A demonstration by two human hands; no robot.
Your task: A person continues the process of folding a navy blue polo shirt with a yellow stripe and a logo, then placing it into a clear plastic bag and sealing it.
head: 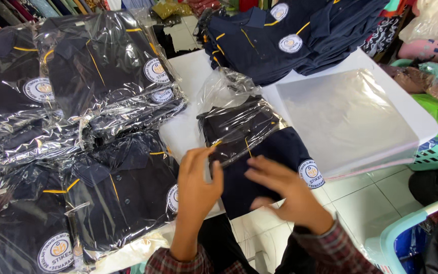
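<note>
On the white table [193,76], a folded navy polo shirt [275,152] lies half inside a clear plastic bag [234,116]. Left hand [196,185] pinches the bag's open edge. Right hand [285,190] rests flat on the shirt, fingers spread. Bagged shirts [102,76] lie stacked to the left.

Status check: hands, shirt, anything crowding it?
Left hand grips the bag mouth at the shirt's edge. Right hand open, flat on the folded navy shirt, half inside the clear bag. Bagged shirts stacked left, spare bags right.
</note>
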